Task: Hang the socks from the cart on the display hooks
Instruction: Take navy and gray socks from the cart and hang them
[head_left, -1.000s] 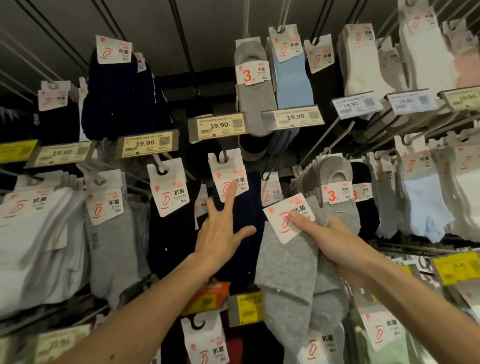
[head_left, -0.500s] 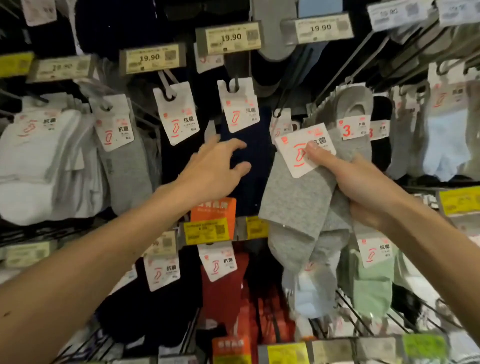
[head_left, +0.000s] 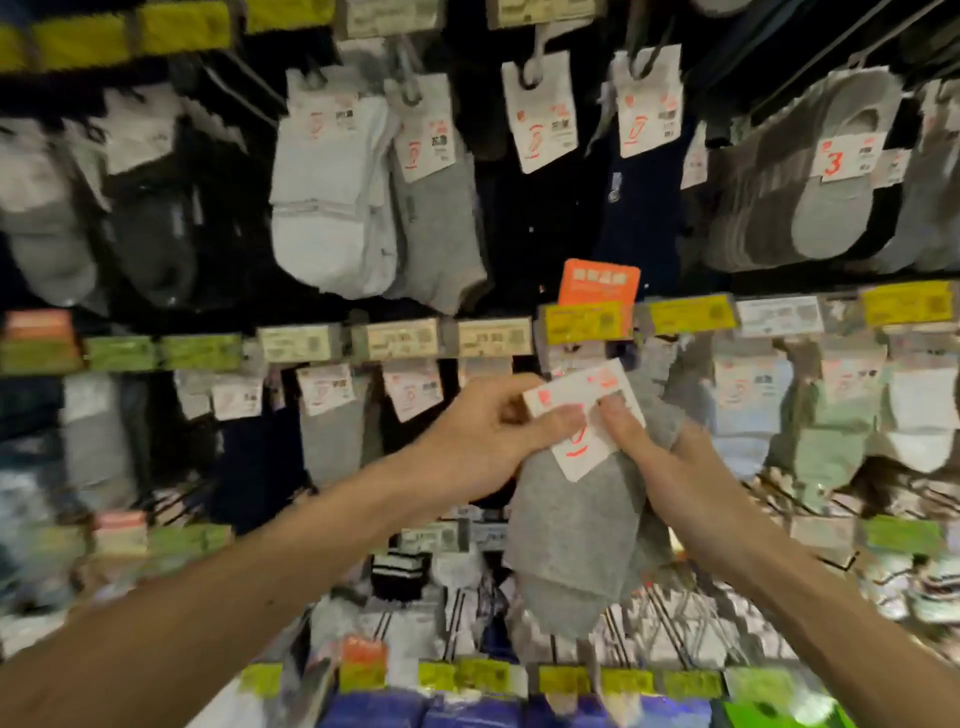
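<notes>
A bundle of grey socks (head_left: 571, 540) with a white card tag (head_left: 584, 415) hangs in front of the sock wall at centre. My left hand (head_left: 478, 441) pinches the tag's left edge. My right hand (head_left: 660, 462) grips the socks and the tag from the right, thumb on the card. Rows of display hooks (head_left: 535, 62) carry hanging socks above and around. The picture is blurred.
White socks (head_left: 327, 197) and grey socks (head_left: 441, 228) hang at upper centre, grey no-show socks (head_left: 831, 176) at upper right. Price labels (head_left: 400, 338) run across the middle rail, with an orange sign (head_left: 597, 283) above. Green socks (head_left: 831, 447) hang at right.
The view has tilted down to lower rows. My left hand left the hanging navy socks and came onto the tag of the grey socks; my right hand lowered with the bundle.
</notes>
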